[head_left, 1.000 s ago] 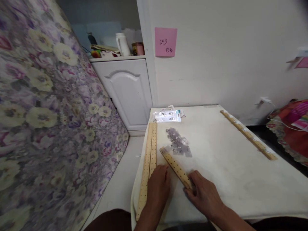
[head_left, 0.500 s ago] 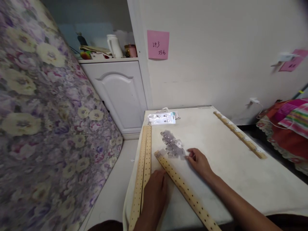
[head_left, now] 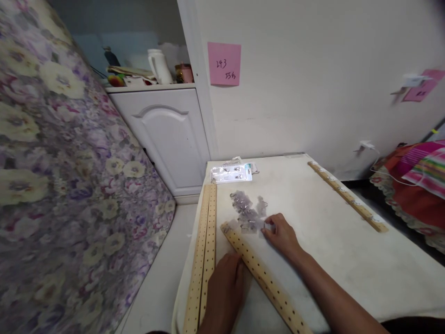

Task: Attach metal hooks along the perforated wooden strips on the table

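A perforated wooden strip (head_left: 264, 278) lies slantwise on the table. My left hand (head_left: 227, 280) is closed at its left edge, fingertips against the wood and partly hidden. Beyond the strip's far end is a loose heap of clear adhesive hooks (head_left: 245, 208) with small metal hooks on them. One clear hook (head_left: 262, 205) sits slightly apart on the heap's right. My right hand (head_left: 282, 234) pinches the edge of a clear hook at the near right of the heap, between thumb and forefinger.
Two more perforated strips (head_left: 206, 260) lie side by side along the table's left edge. Packaged hooks (head_left: 231, 173) are at the back left. A wooden strip fitted with hooks (head_left: 347, 197) runs along the right edge. A wall (head_left: 295, 106) stands behind the table.
One clear hook now sits apart from the heap, to its right. My right hand has shifted slightly left at the heap's edge. My left hand stays by the slanted strip.
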Demonstrator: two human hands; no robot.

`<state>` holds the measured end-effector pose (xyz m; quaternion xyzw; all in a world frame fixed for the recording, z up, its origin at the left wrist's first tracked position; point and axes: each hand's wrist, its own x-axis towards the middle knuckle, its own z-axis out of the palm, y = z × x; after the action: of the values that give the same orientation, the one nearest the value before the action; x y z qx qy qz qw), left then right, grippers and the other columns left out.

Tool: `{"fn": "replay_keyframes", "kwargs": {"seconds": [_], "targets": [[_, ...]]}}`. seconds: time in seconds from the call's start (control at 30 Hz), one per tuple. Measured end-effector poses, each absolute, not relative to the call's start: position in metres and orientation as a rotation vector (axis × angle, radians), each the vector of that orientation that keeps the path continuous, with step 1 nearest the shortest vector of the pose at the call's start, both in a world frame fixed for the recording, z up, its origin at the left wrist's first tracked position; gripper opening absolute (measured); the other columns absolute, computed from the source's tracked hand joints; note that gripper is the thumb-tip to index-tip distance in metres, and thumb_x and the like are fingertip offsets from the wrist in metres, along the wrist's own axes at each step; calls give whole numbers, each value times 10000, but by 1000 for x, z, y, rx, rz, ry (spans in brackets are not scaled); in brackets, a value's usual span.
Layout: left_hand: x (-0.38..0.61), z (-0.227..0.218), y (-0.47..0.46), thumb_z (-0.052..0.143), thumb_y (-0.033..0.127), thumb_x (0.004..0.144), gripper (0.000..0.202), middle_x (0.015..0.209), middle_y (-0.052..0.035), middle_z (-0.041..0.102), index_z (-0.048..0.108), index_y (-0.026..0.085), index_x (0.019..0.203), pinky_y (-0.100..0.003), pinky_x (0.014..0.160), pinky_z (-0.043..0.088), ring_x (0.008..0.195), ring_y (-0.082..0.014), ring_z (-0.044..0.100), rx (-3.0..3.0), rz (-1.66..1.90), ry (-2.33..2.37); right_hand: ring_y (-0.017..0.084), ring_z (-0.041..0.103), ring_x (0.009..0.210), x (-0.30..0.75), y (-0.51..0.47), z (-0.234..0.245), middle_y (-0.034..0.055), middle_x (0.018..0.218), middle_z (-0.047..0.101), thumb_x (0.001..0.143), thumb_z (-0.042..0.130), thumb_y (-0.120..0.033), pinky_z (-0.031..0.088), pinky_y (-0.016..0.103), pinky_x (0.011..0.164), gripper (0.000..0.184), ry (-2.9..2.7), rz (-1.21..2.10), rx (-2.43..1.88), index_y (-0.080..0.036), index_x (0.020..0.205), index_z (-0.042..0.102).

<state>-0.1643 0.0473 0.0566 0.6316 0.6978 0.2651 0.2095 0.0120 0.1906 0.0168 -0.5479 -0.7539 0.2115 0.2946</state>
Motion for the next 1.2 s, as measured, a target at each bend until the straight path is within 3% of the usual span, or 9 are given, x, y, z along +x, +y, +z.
{"fn": "replay_keyframes", "kwargs": {"seconds": [0.27,0.43,0.67,0.9,1.03,1.2], "targets": [[-163,58,47,383,268,896,286,1014,-62,653,618,226,1053,-348,823,461,966,-221,601,1744,763,1946,151,527,585,24,191,18,-45,624,550,698,609,-299,390,260,564,135,-1754,873,-1428,-223,779,532],[-161,66,45,365,279,906,292,997,-57,651,612,231,1055,-340,807,459,940,-216,607,1704,747,1944,140,514,550,35,197,16,-45,614,561,676,662,-339,388,255,528,236,-1423,1070,-1299,-212,868,612],[-161,64,45,358,282,905,292,967,-57,645,610,236,1046,-335,784,455,918,-215,604,1718,782,1923,112,516,460,34,195,22,-49,599,567,698,672,-462,434,245,467,378,-1266,1359,-1113,-197,946,566],[-156,61,45,411,289,885,260,897,-57,648,634,224,1002,-338,752,450,863,-222,608,1649,930,1898,81,489,451,15,180,28,-69,568,529,683,745,-370,401,202,447,357,-1195,1726,-844,-199,942,570],[-157,65,46,459,310,871,256,970,-49,664,618,212,1046,-312,790,452,888,-199,605,1428,1130,1749,56,419,436,2,170,31,-62,598,533,653,765,-353,328,191,416,314,-1325,1845,-773,-184,853,592],[-160,64,48,497,367,856,259,747,3,624,616,192,1005,-242,610,428,671,-144,559,1105,1253,1592,44,369,456,-11,162,40,-56,589,538,702,723,-358,258,188,435,236,-1559,1962,-719,-163,816,653]]}}
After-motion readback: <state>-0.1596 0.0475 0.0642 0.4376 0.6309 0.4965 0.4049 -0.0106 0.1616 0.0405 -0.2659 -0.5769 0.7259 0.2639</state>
